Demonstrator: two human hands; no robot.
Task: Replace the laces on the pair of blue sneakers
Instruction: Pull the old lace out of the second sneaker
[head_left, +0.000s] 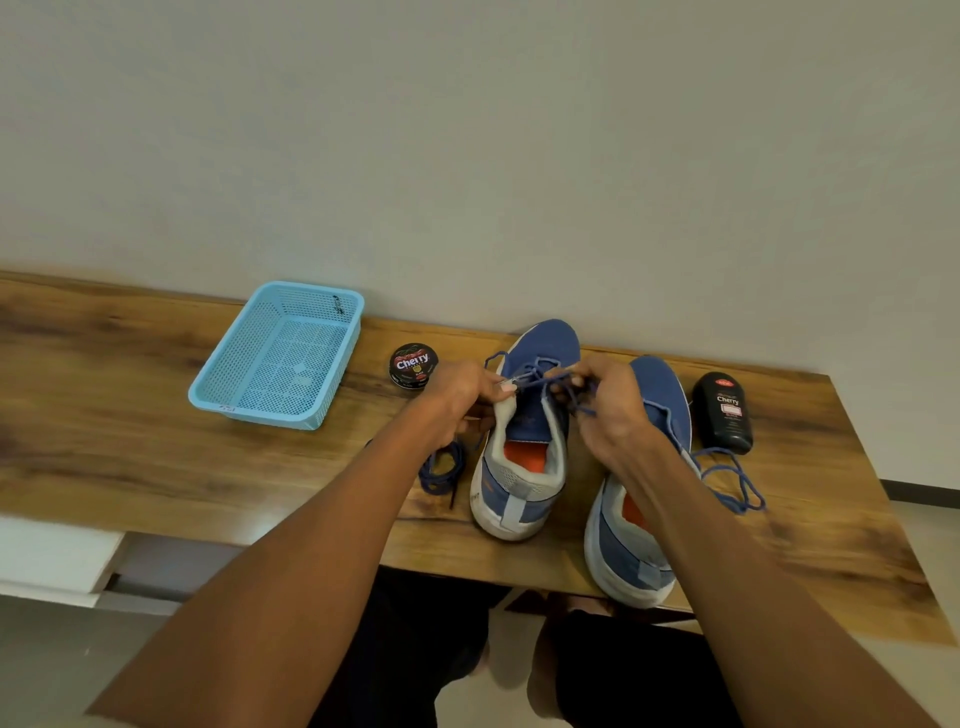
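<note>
A: How far along?

B: Early, I'd judge. At frame centre, the left hand (460, 387) and right hand (605, 400) each pinch the lace (540, 382) on 1 sneaker (524, 447).

A: The second sneaker (639, 519)?

B: Right of it, lace loose, untouched.

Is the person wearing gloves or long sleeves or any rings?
No gloves and no sleeves in view: both forearms are bare from the bottom edge of the picture up to the wrists. The left hand and right hand are bare too. No watch, bracelet or ring shows. One fingernail on the left hand looks pale and shiny. Dark clothing shows below the table, on the legs.
</note>
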